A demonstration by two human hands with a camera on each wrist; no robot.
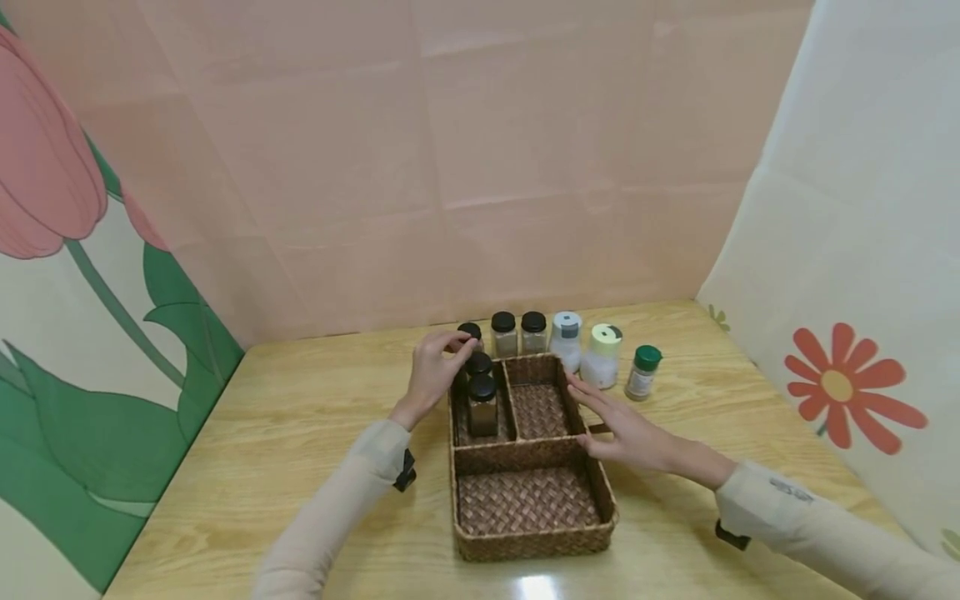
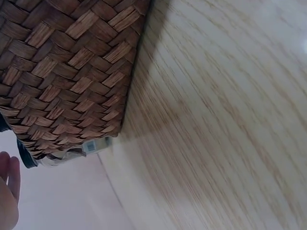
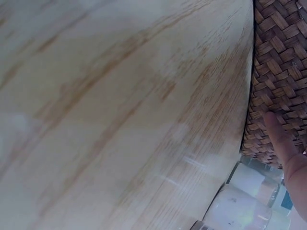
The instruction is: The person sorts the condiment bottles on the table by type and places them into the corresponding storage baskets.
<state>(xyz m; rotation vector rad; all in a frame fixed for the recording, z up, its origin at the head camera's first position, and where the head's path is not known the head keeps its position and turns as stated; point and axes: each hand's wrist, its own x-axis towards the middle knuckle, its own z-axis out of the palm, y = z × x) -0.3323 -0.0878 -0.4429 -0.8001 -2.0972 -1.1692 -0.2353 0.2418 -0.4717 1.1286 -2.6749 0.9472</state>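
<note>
A woven basket with three compartments stands on the table. Two jars with black lids, the nearer dark jar and another jar behind it, stand upright in its back left compartment. Over the rear jar hovers my left hand, fingers bent loosely near the lids; no grip on a jar shows. Just beyond these fingertips is a black-lidded jar outside the basket. My right hand rests with extended fingers against the basket's right side; in the right wrist view one finger touches the weave.
Behind the basket stand two more black-lidded jars, one left of the other. Rightward follow a white bottle with a pale blue lid, one with a yellow lid and a green-lidded shaker. A pink wall covering hangs behind.
</note>
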